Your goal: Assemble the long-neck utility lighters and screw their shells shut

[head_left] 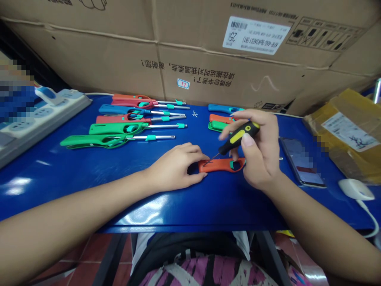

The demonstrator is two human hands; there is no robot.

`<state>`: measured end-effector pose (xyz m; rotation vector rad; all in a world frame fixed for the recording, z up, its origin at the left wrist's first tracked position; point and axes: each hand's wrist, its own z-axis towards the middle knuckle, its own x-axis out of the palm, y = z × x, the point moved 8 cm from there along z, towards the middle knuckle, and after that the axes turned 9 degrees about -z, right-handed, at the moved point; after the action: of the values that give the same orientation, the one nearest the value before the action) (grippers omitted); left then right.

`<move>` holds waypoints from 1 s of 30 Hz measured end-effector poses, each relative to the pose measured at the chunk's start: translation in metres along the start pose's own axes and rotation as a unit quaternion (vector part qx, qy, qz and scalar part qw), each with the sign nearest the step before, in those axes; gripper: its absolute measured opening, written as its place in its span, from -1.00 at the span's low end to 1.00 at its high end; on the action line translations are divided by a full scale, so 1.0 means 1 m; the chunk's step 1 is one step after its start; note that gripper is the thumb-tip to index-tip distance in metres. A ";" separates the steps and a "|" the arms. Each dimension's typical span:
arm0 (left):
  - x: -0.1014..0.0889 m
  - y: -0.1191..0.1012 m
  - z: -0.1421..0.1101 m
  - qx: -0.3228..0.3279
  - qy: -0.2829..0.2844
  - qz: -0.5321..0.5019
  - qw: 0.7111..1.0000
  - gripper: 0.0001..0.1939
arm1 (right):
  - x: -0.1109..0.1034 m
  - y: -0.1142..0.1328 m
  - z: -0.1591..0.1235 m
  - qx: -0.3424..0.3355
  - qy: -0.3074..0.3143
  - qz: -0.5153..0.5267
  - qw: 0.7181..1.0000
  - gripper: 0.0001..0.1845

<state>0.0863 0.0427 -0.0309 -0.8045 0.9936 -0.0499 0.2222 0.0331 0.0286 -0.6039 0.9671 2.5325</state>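
Observation:
An orange gas lighter lies flat on the blue table, its metal tube pointing right and partly hidden by my right hand. The thumb and fingers of my left hand pinch its handle end. In my right hand is a screwdriver with a black and yellow handle. It slants down to the left, and its tip meets the lighter's handle near a dark slot. Behind my right hand lie a blue lighter, an orange-red lighter and a green lighter, partly covered by my fingers.
At the back left, several lighters lie in a row, tubes pointing right. A power strip runs along the left side. A large cardboard box stands behind. On the right are a phone, a white charger and a yellow-taped parcel.

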 end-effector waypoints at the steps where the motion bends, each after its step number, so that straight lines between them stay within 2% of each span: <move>1: 0.000 0.000 0.000 0.000 0.001 0.001 1.000 -0.71 | 0.002 -0.001 0.000 0.010 0.013 0.029 0.999 -0.60; 3: 0.000 0.000 0.000 0.000 0.001 0.003 1.000 -0.71 | 0.003 0.001 0.001 0.005 0.016 0.049 0.999 -0.57; 7: 0.000 0.000 0.000 0.002 -0.004 -0.003 1.000 -0.69 | -0.009 0.015 0.001 -0.065 -0.055 -0.076 0.993 -0.64; 9: 0.000 0.000 0.000 0.000 -0.004 -0.007 1.000 -0.69 | -0.013 0.018 -0.001 -0.070 -0.075 -0.104 0.989 -0.70; 12: 0.000 0.000 0.000 -0.005 0.004 -0.007 1.000 -0.72 | -0.007 0.012 -0.001 -0.036 -0.029 -0.048 0.998 -0.58; 14: 0.000 -0.001 0.000 -0.002 0.002 -0.004 1.000 -0.72 | -0.003 0.015 -0.001 -0.046 -0.004 -0.035 0.998 -0.53; 19: -0.001 0.001 0.000 -0.003 -0.009 -0.002 1.000 -0.72 | -0.011 0.040 -0.003 -0.147 -0.069 -0.171 0.972 -0.58; 21: 0.000 0.001 0.001 -0.004 -0.001 -0.009 1.000 -0.76 | -0.012 0.042 -0.004 -0.137 -0.064 -0.177 0.972 -0.60; 25: 0.001 0.000 0.001 0.004 0.004 -0.020 1.000 -0.75 | -0.006 0.036 -0.002 -0.086 -0.009 -0.115 0.990 -0.50; 27: 0.000 0.001 0.001 0.001 -0.005 -0.017 1.000 -0.74 | -0.007 0.040 -0.002 -0.111 -0.018 -0.146 0.983 -0.51; 30: 0.000 0.001 0.001 -0.004 -0.014 -0.015 1.000 -0.73 | -0.011 0.040 -0.003 -0.126 -0.063 -0.191 0.971 -0.57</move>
<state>0.0867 0.0443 -0.0311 -0.8256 0.9554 -0.0606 0.2137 0.0010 0.0540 -0.6228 0.4354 2.3233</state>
